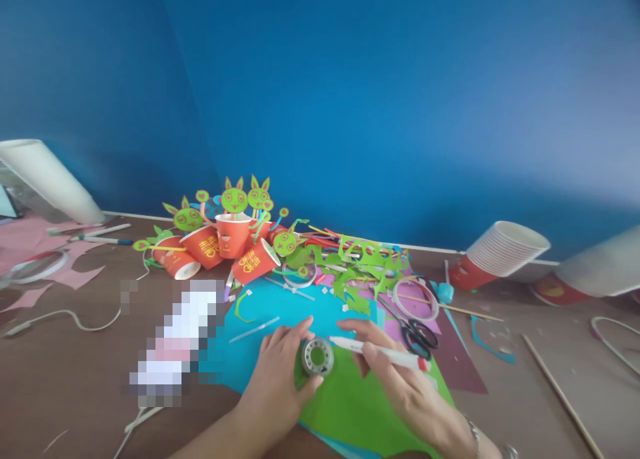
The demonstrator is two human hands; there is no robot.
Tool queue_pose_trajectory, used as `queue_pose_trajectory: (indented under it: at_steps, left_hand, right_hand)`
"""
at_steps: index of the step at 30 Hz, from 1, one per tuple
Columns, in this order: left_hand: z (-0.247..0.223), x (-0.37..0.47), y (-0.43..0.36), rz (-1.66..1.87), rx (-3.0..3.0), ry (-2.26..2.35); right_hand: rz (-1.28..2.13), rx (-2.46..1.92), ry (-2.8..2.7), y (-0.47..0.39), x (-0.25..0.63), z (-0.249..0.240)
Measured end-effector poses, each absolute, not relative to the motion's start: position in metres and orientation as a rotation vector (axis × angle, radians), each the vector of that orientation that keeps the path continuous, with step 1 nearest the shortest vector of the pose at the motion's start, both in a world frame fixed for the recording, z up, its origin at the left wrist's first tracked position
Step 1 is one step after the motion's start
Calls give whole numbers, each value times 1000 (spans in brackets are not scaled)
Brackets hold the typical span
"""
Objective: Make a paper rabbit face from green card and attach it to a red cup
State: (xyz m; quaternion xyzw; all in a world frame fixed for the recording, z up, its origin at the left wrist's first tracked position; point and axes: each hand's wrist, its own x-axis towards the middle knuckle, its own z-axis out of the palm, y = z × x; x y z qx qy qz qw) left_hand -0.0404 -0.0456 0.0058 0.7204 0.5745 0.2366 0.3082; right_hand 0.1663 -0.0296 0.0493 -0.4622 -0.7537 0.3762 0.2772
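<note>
My left hand [280,369] has its thumb and fingers around a small, clear-grey round tape roll [304,360], which rests on a green sheet of paper [360,416]. Through the roll's centre hole the green shows. In my right hand [387,372] is a white marker [390,354] with a red end, its tip pointing left toward the roll's edge. Whether the tip touches the paper I cannot tell. Blue paper [295,309] lies under and behind the green sheet. Black-handled scissors [417,336] lie just beyond my right hand.
Red paper cups [233,236] with green animal-face cutouts cluster behind. Green paper scraps [355,279] and a tape ring [415,299] lie nearby. A blurred-out phone-like object [180,332] is on the left. Stacked cups [500,252] and a wooden stick [560,392] are on the right.
</note>
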Motion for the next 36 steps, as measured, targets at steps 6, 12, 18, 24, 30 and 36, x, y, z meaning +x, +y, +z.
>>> queue_pose_trajectory:
  at_steps: [6,12,18,24,30,36]
  left_hand:
    - [9,-40,-43,619,1896,1494]
    - [12,-40,-41,631,1885,1475]
    - [11,-40,-41,647,1880,1451]
    - [8,-41,-41,651,1863,1458]
    - [7,-41,-39,650,1890,1430]
    - [4,-43,-39,666,1931,1399]
  right_hand:
    - [850,-1184,-2192,-26,149,39]
    - [770,-1136,-2315,-24,143,29]
    - [563,-1007,-2457,-24,140,29]
    - [400,-911,-2591,-23,141,26]
    - [150,-818,-2764,-25,139,25]
    - [-85,-812,-2845,-26,129,37]
